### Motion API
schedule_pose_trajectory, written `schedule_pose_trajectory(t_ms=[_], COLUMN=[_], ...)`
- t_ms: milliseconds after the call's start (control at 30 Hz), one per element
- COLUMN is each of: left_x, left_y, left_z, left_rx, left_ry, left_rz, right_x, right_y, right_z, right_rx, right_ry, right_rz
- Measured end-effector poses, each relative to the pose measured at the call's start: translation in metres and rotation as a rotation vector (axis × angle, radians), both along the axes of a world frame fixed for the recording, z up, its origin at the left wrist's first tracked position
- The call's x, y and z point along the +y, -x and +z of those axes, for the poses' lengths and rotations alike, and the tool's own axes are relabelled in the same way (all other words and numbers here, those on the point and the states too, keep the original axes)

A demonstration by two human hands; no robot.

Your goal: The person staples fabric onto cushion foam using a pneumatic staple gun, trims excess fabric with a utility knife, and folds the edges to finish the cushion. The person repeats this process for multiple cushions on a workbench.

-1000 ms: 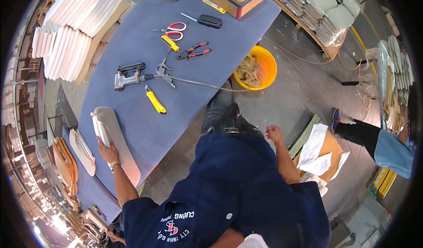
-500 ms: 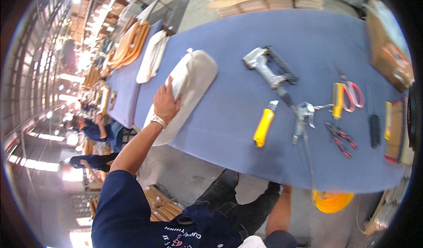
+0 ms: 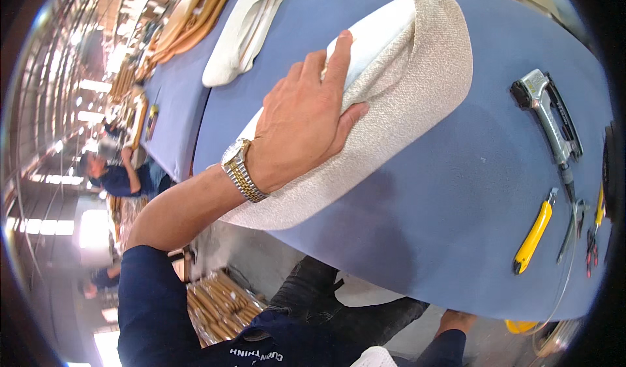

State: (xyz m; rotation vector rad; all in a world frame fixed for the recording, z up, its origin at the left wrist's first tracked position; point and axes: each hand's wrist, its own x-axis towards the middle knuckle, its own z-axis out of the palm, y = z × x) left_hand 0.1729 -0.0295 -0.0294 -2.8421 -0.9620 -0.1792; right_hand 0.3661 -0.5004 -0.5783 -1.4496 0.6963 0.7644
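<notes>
A long padded piece with rounded ends, like an upholstered cushion [image 3: 424, 67], lies slantwise on the blue-covered table [image 3: 450, 184]. Beige woven fabric covers its near side; a white surface shows along its far side, and the fabric is gathered at the upper end. My left hand [image 3: 303, 116] rests palm down across it, fingers stretched over the white part and thumb apart on the beige fabric. My right hand [image 3: 460, 320] is low by the table's near edge, its fingers hidden from view. Nearest to it on the table is a yellow utility knife [image 3: 535, 236].
At the right lie a staple gun [image 3: 551, 116] with its hose and red-handled pliers [image 3: 592, 249]. Another pale padded piece [image 3: 241, 34] lies at the far left, near brown wooden frames [image 3: 189, 21]. Wrapped wooden parts [image 3: 222, 305] sit below the table. A co-worker [image 3: 124, 171] is at left.
The view has come closer to the cushion, and the tools appear farther right. My left hand stays on the cushion, which looks a little turned. My right hand remains low by the table edge.
</notes>
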Motion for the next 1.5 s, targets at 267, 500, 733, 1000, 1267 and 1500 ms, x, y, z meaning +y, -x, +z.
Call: schedule_pose_trajectory(t_ms=[267, 500, 733, 1000, 1267, 1500], left_x=[0.061, 0.061, 0.056, 0.038, 0.021, -0.093], left_y=[0.023, 0.019, 0.014, 0.021, 0.036, 0.010], left_z=[-0.033, -0.045, -0.023, -0.010, -0.008, -0.028], left_rx=[-0.002, 0.001, -0.100, -0.203, -0.244, -0.320], left_ry=[0.139, -0.101, -0.006, 0.225, 0.149, -0.327], left_rz=[0.092, -0.288, -0.354, -0.185, -0.039, -0.109], right_x=[-0.026, -0.051, -0.061, 0.196, 0.304, 0.294], right_y=[0.178, 0.329, 0.315, 0.067, -0.046, -0.054], right_z=[0.017, 0.099, 0.171, 0.416, 0.357, 0.359], right_rx=[0.080, 0.386, -0.201, -1.204, -1.112, -0.848], right_ry=[0.196, 0.297, 0.707, 0.124, -0.348, -0.830], right_rz=[-0.279, -0.370, 0.258, 0.755, 0.833, 0.434])
